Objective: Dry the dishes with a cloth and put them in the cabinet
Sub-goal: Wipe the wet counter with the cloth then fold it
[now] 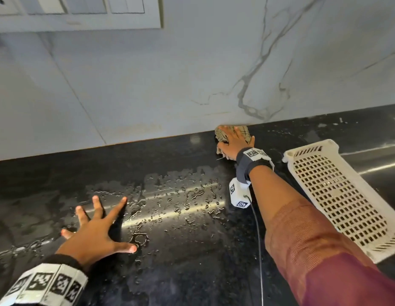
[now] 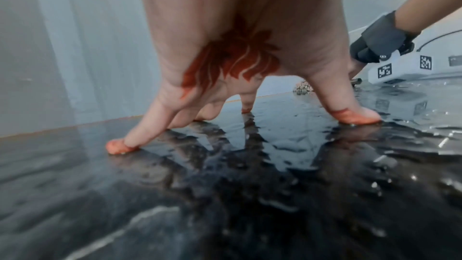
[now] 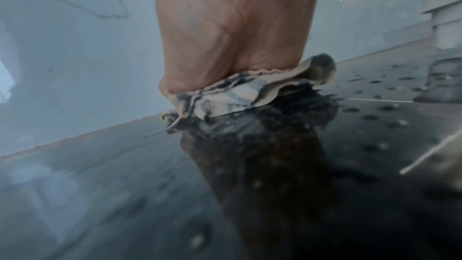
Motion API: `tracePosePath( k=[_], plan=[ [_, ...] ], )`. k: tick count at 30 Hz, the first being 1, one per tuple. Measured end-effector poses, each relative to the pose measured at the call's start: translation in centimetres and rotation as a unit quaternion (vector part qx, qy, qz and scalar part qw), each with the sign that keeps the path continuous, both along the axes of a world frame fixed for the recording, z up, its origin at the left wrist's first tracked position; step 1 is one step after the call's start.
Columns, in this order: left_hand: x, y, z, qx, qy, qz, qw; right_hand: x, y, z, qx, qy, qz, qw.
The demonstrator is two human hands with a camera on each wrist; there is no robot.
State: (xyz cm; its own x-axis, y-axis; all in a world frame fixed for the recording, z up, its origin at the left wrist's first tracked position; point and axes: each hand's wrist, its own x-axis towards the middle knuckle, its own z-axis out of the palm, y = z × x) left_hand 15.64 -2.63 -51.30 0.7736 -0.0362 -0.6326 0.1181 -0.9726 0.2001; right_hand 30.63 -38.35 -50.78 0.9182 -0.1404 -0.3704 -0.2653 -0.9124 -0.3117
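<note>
Head view: right hand [image 1: 234,141] presses cloth [image 1: 244,131] flat at centre-right; splayed left hand [image 1: 97,233] braces worktop [image 1: 192,272], farther off.

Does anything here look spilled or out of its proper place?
Yes. Water droplets and puddles lie spilled over the glossy black stone countertop, between both hands. The white perforated plastic basket lies askew and holds no dishes.
</note>
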Motion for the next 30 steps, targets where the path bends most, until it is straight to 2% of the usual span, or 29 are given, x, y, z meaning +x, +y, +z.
tracePosePath(
  k=[5, 9, 12, 16, 18, 21, 30],
  plan=[
    [0.0, -0.2, 0.2, 0.003, -0.006, 0.005, 1.000, -0.6, -2.9, 0.0, 0.006, -0.001, -0.070, 0.998],
    [0.3, -0.3, 0.5, 0.000, 0.002, -0.001, 1.000, -3.1, -4.0, -0.3, 0.001, 0.017, -0.090, 0.996],
    [0.1, -0.2, 0.6, -0.002, -0.005, -0.014, 1.000, -5.3, -3.0, -0.4, -0.015, 0.021, -0.100, 0.995],
    [-0.9, 1.6, 0.7, 0.011, -0.063, -0.042, 0.997, -6.7, 0.6, -0.3, -0.012, 0.022, -0.131, 0.991],
    [-1.9, 4.2, 0.4, 0.014, -0.094, -0.035, 0.995, -6.7, 5.0, -0.4, -0.010, 0.030, -0.122, 0.992],
    [-3.9, 9.5, 0.2, 0.022, -0.111, 0.033, 0.993, -6.2, 14.2, -0.3, -0.006, 0.046, -0.055, 0.997],
    [-11.3, 28.4, 0.8, 0.026, -0.086, 0.213, 0.973, -5.9, 45.3, 0.1, 0.007, 0.036, 0.152, 0.988]
  ],
)
